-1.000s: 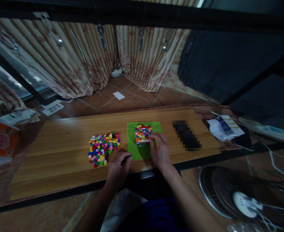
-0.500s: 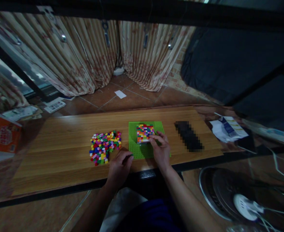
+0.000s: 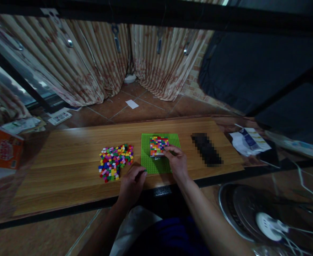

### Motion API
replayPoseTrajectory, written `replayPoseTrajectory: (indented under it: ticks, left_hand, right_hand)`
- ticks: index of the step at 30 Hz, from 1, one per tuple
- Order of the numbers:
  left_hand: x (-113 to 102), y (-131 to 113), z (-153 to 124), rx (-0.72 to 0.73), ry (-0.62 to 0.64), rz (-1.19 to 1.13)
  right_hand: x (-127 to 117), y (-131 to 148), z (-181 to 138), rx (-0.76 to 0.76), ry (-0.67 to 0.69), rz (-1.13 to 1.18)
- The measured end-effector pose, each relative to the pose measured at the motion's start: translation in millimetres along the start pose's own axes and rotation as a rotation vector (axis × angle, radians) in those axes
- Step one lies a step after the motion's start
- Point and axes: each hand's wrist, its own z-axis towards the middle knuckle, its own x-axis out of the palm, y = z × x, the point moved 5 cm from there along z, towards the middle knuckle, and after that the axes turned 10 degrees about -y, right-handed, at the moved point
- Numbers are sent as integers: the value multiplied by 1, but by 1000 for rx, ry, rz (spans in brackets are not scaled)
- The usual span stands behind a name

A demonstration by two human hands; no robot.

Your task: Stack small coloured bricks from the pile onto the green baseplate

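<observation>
A compact block of multicoloured toy bricks stands on a green studded baseplate. My right hand is at the block's near right corner, thumb and fingertips brought together against it. Whatever small piece may be between those fingertips is too small to make out. Left of the baseplate's near corner, my left hand hovers low over the table edge, thumb and index finger pinched. A tiny dark green brick seems to show at its fingertips. Beside that hand lies a loose pile of small coloured bricks.
A wooden table carries everything. A dark pixelated object lies right of the baseplate. Beyond the table are an orange and white box, papers and striped curtains. A white power strip is at lower right.
The right hand has shifted very slightly at the block's corner, its fingers drawn a bit closer together. The left hand holds its place; the view has moved a little.
</observation>
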Motion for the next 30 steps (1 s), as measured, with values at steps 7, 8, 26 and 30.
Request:
replayPoseTrajectory:
  ticks: [7,8,26,30]
  left_hand:
    - [-1,3,0,-10,-27,-20]
    - [-1,3,-1,-7,-29,-26]
    - [4,4,-7,58,-67,-3]
    - [5,4,-9,94,-80,27]
  right_hand:
    - [-3,4,3,-94,26,-72]
    - [-7,10,0,-138,12,-101]
    - [20,19,-88,67,422,-175]
    - [21,20,-89,86,371,-168]
